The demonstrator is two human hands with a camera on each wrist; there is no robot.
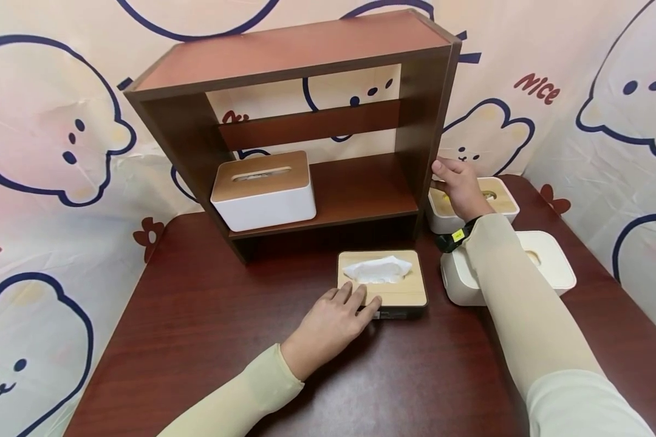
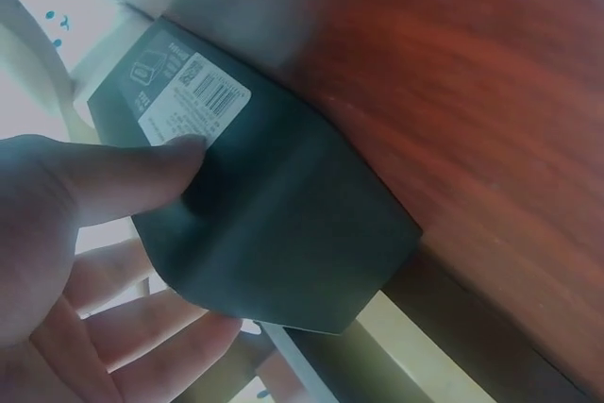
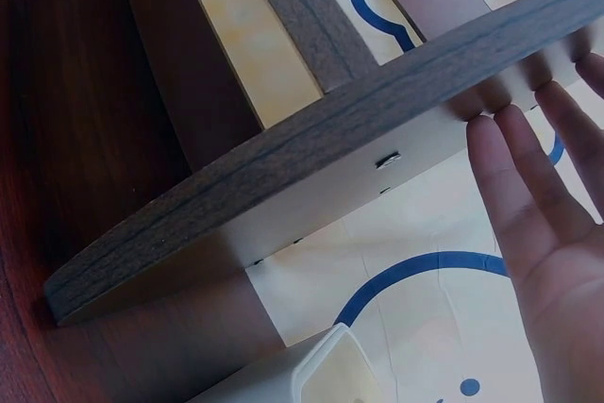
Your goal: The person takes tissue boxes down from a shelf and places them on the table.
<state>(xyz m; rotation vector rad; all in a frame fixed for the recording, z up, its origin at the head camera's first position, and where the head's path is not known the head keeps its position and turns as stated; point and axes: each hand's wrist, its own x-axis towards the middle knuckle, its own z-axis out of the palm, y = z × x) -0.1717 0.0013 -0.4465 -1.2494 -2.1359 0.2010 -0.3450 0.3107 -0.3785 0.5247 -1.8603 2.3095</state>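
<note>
In the head view my left hand (image 1: pixel 328 325) rests at the near left corner of a tissue box (image 1: pixel 396 296) with a light wood lid and a white tissue sticking out. Its fingers lie on the lid. The thumb touches the dark front side (image 2: pixel 293 205), near a white barcode label (image 2: pixel 203 101). My right hand (image 1: pixel 459 185) is raised at the right side panel of a brown wooden shelf (image 1: pixel 355 176). In the right wrist view its extended fingertips touch the panel's outer face (image 3: pixel 340 186), and the hand holds nothing.
A white tissue box with a brown lid (image 1: pixel 268 209) sits on the shelf's left part. Right of the shelf stand another wood-lidded box (image 1: pixel 505 203) and an all-white box (image 1: pixel 554 261), partly behind my right arm. A dark red table (image 1: pixel 197 340) meets cartoon-printed cloth walls (image 1: pixel 27 182).
</note>
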